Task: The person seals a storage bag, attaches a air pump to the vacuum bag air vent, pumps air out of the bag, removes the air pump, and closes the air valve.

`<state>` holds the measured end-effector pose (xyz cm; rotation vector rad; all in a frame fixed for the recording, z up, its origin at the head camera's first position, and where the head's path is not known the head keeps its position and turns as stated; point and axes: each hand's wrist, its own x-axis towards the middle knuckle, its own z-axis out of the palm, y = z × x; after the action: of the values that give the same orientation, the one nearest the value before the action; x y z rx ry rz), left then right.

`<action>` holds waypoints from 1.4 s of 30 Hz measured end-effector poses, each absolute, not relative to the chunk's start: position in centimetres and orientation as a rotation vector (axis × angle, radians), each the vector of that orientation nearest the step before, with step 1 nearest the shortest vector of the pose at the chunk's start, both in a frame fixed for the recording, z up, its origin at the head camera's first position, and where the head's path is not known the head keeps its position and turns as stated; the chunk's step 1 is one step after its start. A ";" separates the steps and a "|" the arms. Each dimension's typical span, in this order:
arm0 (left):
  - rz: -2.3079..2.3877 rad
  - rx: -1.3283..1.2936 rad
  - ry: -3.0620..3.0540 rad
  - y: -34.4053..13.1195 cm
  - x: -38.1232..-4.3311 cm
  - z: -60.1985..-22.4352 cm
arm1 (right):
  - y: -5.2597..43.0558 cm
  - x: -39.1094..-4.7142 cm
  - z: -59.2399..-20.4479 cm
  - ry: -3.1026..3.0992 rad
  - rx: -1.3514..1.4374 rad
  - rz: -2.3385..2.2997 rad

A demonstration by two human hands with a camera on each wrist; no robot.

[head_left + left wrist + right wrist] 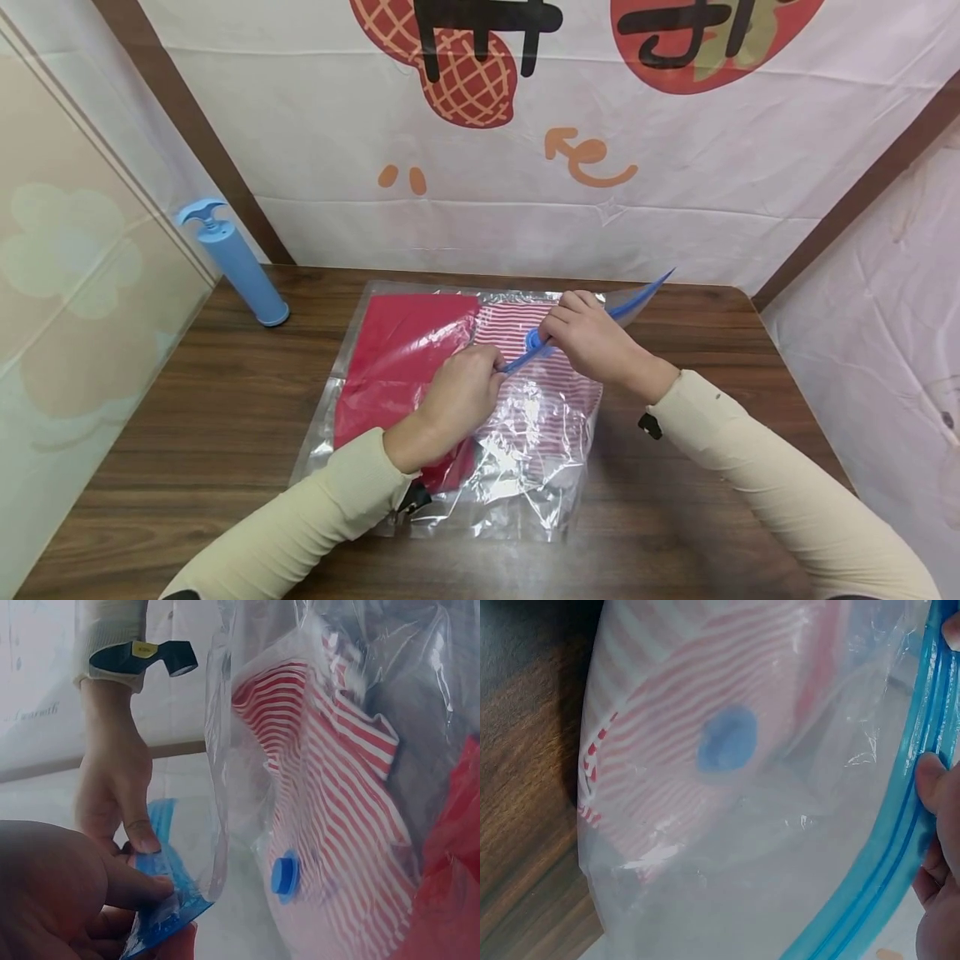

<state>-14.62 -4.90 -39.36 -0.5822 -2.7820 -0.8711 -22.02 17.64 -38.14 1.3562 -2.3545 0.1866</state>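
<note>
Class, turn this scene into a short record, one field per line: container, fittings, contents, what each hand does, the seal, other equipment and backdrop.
Container: clear plastic bag, lying on a wooden table
Fittings: blue zip strip along its mouth; round blue valve
Contents: red cloth on the left, red-and-white striped cloth on the right
Left hand: pinches the strip
Right hand: pinches the strip farther along
Seal: open or closed, cannot tell
Other equipment: blue hand pump, at the table's far left
Backdrop: white printed sheet
</note>
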 end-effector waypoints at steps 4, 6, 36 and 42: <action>-0.862 -0.579 -2.782 -4.9 -14.6 -39.4 | 17.7 -22.2 -37.8 -2.367 1.345 0.168; -0.864 -0.569 -2.786 -4.9 -14.6 -39.3 | 17.7 -22.3 -37.6 -2.379 1.340 0.167; -0.879 -0.578 -2.806 -5.0 -14.7 -39.0 | 18.9 -23.5 -37.4 -2.402 1.291 0.170; -0.878 -0.573 -2.799 -5.1 -14.6 -38.9 | 18.8 -23.4 -37.3 -2.405 1.289 0.150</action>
<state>-14.63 -5.08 -38.93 -0.5733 -2.7986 -0.8781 -23.41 18.85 -37.27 1.2893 -2.4048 0.1501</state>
